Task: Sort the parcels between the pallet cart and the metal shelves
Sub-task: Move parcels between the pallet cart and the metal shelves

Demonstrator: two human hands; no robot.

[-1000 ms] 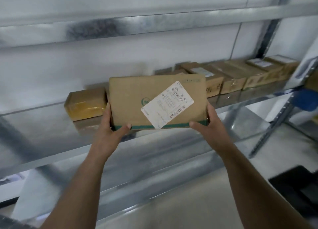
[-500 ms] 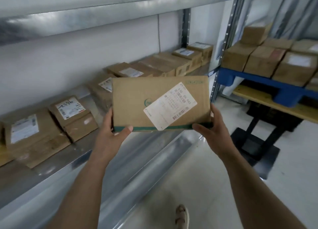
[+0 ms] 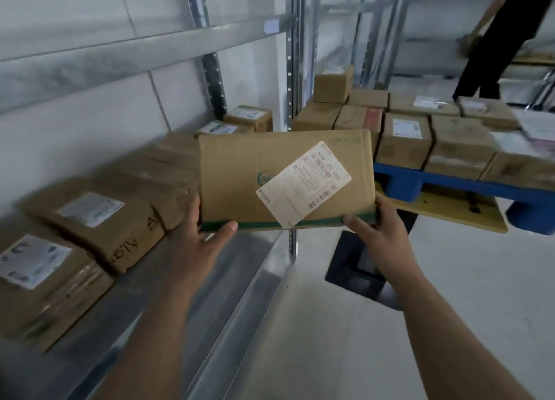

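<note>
Flat cardboard parcel (image 3: pixel 285 178) held in mid-air, face toward the camera, just off the front edge of the metal shelf (image 3: pixel 168 279) and clear of its surface. White shipping label (image 3: pixel 304 184) stuck askew across the parcel face; green band along the lower edge.

Left hand (image 3: pixel 195 237) closed on the parcel's lower left corner, thumb laid over the green band, fingers hidden behind the carton. Right hand (image 3: pixel 380 231) closed on the lower right corner, thumb on the front face, fingers likewise behind.

Left of the parcel: row of brown boxes (image 3: pixel 93 222) lying on the metal shelf, several with white labels, the nearest touching or almost touching the left hand; cannot tell which. Behind the parcel on the same shelf: further small boxes, blurred.

Right of the parcel and beyond it: blue pallet (image 3: pixel 435 186) on a yellow-decked cart, loaded with cartons (image 3: pixel 402 141) in close rows. Far right beyond the parcel: dark-clothed legs of another person (image 3: pixel 492 48), partly out of frame.
</note>
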